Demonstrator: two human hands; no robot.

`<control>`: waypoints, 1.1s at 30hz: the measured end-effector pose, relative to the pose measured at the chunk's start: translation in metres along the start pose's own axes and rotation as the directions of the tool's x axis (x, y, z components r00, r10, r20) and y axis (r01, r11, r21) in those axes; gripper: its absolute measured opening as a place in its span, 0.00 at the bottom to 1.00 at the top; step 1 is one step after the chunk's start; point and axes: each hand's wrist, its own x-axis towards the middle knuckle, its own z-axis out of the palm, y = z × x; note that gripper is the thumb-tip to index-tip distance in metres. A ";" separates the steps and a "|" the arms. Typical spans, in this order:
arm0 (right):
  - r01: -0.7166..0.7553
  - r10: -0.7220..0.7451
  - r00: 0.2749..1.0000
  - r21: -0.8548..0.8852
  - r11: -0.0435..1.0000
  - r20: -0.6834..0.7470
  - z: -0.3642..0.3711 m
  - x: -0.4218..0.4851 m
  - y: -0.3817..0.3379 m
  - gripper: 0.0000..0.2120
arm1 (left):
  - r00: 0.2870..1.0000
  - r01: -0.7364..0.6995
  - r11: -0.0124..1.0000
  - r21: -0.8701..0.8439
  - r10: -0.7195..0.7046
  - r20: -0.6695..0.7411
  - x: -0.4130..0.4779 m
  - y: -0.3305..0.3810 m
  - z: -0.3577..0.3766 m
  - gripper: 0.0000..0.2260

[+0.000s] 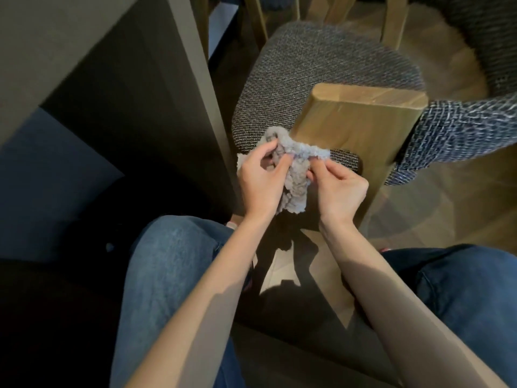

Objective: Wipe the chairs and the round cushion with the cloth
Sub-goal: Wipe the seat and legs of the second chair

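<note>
A fluffy grey cloth (293, 175) hangs bunched between both my hands, just in front of a chair. My left hand (260, 183) pinches its left part with thumb and fingers; my right hand (335, 189) pinches its right edge. The chair has a grey woven seat (293, 79) and a wooden backrest (358, 124) whose top faces me. The cloth's upper edge lies over the seat's near rim, beside the backrest. A second woven seat or cushion (461, 130) shows at the right, partly behind the backrest.
A dark table (98, 65) with a thick edge fills the left side, close to the chair. More wooden chair legs (256, 18) and another dark woven seat (481, 32) stand at the back. My jeans-clad knees (173, 261) are below, over a wood floor (461, 197).
</note>
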 end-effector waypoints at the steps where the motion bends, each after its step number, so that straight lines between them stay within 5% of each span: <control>1: -0.008 0.008 1.000 0.040 0.999 0.003 -0.003 -0.002 -0.006 0.03 | 0.999 -0.042 0.999 -0.015 0.042 0.001 0.001 0.009 -0.002 0.16; 5: -0.069 0.065 0.997 0.190 0.979 0.029 -0.009 -0.014 -0.031 0.05 | 0.989 -0.147 0.987 -0.068 0.148 0.006 -0.002 0.041 -0.009 0.16; 9: 0.075 -0.082 0.996 0.198 0.977 0.030 -0.015 -0.019 -0.070 0.04 | 0.968 -0.251 0.962 -0.106 0.252 -0.008 -0.008 0.070 -0.014 0.15; 13: 0.353 -0.352 0.935 -0.008 0.936 0.038 -0.036 -0.022 -0.104 0.06 | 0.935 -0.353 0.935 -0.033 0.354 0.030 -0.013 0.093 -0.016 0.17; 16: 0.561 -0.510 0.827 -0.271 0.782 0.238 -0.047 -0.018 -0.120 0.12 | 0.923 -0.374 0.912 0.171 0.347 0.166 -0.012 0.095 -0.014 0.20; 20: 0.704 -0.444 0.706 -0.473 0.530 0.552 -0.051 -0.005 -0.122 0.30 | 0.861 -0.485 0.821 0.301 0.389 0.327 -0.006 0.096 -0.015 0.20; 24: 0.802 -0.447 0.594 -0.536 0.263 0.669 -0.054 0.018 -0.124 0.29 | 0.813 -0.562 0.764 0.316 0.441 0.380 0.004 0.103 -0.015 0.17; 30: 0.888 -0.381 0.459 -0.409 0.209 0.802 -0.055 0.055 -0.134 0.23 | 0.812 -0.559 0.752 0.350 0.410 0.415 0.015 0.103 -0.017 0.15; 33: 0.887 -0.294 0.442 -0.363 0.287 0.847 -0.055 0.070 -0.144 0.20 | 0.836 -0.510 0.786 0.348 0.358 0.416 0.016 0.110 -0.017 0.15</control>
